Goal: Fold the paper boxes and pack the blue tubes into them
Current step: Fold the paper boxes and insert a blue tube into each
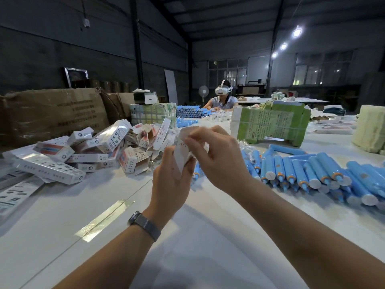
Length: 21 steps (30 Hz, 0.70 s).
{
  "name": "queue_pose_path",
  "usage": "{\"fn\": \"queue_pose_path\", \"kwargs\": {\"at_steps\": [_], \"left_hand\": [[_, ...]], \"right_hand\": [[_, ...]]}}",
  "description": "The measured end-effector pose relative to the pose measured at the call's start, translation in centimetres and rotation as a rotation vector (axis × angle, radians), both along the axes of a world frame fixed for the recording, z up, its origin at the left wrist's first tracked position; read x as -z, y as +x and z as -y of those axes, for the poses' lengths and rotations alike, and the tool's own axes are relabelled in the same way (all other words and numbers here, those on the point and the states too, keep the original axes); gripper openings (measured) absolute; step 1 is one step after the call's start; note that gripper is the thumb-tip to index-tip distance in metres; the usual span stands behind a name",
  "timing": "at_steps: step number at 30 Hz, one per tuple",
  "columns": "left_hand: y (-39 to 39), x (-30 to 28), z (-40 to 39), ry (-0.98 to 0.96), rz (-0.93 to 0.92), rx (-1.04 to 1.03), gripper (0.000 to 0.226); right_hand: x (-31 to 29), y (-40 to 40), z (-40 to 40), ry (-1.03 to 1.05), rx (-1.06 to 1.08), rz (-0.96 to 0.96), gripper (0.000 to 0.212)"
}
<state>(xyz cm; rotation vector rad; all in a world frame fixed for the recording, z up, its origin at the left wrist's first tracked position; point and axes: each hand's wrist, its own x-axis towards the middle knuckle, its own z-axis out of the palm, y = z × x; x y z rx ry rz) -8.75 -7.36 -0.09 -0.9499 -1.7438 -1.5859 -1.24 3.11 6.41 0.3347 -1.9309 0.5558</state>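
I hold one paper box [183, 151] up over the middle of the desk [198, 236], between both hands. My left hand [170, 180] has its grip clamped round the lower part of the box, fingers curled about its sides. My right hand [216, 155] pinches at the upper end, fingertips [190, 140] together on what looks like the end flap; the hand hides the flap itself, so I cannot tell how far it is folded.

The box is thin white card, and I judge it light and easily creased: stiff along its scored edges, soft across its faces. It wants holding by the edges and corners, lightly, so the walls do not cave in. Its long axis runs roughly upright, tilted a little away from me, the worked end pointing up.

The blue tubes [302, 174] lie in a heap toward the right edge of the desk, most with their long axes running away from me and their white caps toward me. They look smooth and likely slippery, best taken round the barrel. The filled and folded boxes [93, 151] are piled toward the left edge.
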Motion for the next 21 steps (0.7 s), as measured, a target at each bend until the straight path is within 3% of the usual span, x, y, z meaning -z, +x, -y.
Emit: {"fn": "queue_pose_path", "kwargs": {"at_steps": [3, 7, 10, 13, 15, 18, 21], "left_hand": [[-0.2, 0.1, 0.0, 0.002, 0.006, -0.007, 0.026], [-0.7, -0.1, 0.2, 0.074, -0.014, -0.023, 0.027], [-1.7, -0.3, 0.5, 0.145, 0.051, -0.083, 0.02], [-2.8, -0.1, 0.9, 0.187, 0.048, -0.169, 0.022], [-3.4, 0.0, 1.2, 0.212, 0.109, -0.181, 0.022], [-3.9, 0.0, 1.4, 0.244, 0.175, -0.184, 0.023], [-4.1, 0.1, 1.3, 0.228, 0.156, -0.173, 0.024]], "right_hand": [[0.5, -0.3, 0.0, 0.036, 0.019, 0.023, 0.029], [0.4, -1.0, -1.6, -0.203, 0.02, -0.011, 0.012], [1.9, -2.8, -2.7, -0.213, 0.094, 0.286, 0.013], [3.9, -5.3, -3.0, -0.024, 0.276, 0.705, 0.032], [4.4, -6.8, -2.9, 0.038, 0.323, 0.876, 0.04], [5.5, -8.7, -2.3, 0.163, 0.365, 1.001, 0.033], [6.3, -9.5, -2.3, 0.136, 0.401, 0.957, 0.021]]}}
